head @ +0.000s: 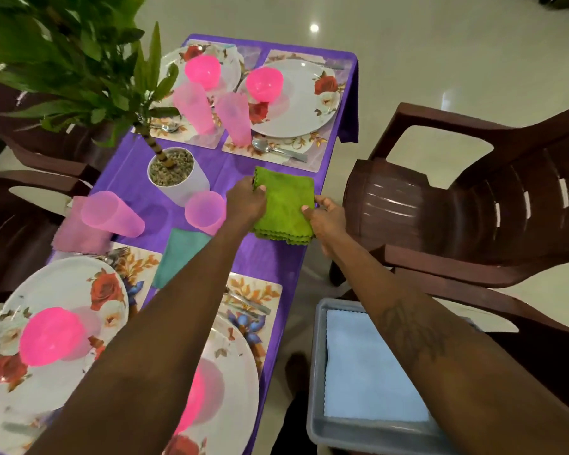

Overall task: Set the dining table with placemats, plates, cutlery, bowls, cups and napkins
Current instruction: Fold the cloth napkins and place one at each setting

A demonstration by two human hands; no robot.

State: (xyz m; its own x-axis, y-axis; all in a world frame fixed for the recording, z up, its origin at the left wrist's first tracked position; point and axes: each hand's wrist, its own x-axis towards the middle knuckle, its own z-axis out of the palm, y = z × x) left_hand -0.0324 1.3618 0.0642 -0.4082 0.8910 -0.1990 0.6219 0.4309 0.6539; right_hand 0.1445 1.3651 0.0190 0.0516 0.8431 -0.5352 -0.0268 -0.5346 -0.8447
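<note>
A folded green napkin [284, 201] lies on the purple tablecloth [266, 257] near the table's right edge. My left hand [245, 201] pinches its left edge and my right hand [326, 215] pinches its right edge. A teal napkin [178, 254] lies partly under my left forearm, and a pink napkin [76, 234] sits at the left under a pink cup [112, 213]. Four floral plates, among them the far right plate [296, 103] and the near left plate [56, 323], sit on placemats with pink bowls. A spoon [276, 149] lies on the far right placemat.
A potted plant in a white pot [178, 178] stands mid-table. A grey tray [316, 405] holding a pale blue napkin [368, 366] sits at the lower right. Brown plastic chairs [473, 198] stand close to the table's right side, and more on the left.
</note>
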